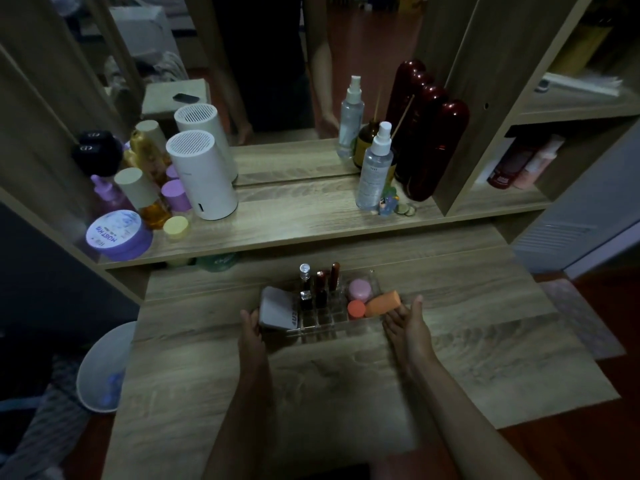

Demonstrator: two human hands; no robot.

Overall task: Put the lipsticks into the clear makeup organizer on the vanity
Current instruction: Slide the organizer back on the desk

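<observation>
The clear makeup organizer [320, 322] sits on the tabletop [450, 358], and three lipsticks [322, 284] stand upright in its back slots. The left hand [251, 327] touches the organizer's left end, fingers loosely open beside a grey compact [277, 308] leaning there. The right hand [408, 323] is at the organizer's right end, fingers spread, holding nothing. The organizer looks like light, stiff, slippery acrylic, so it is best held by both end walls. Tall lipsticks could tip if it is jolted. In the organizer's right bay lie an orange sponge [382, 303] and round pink puffs [360, 290].
</observation>
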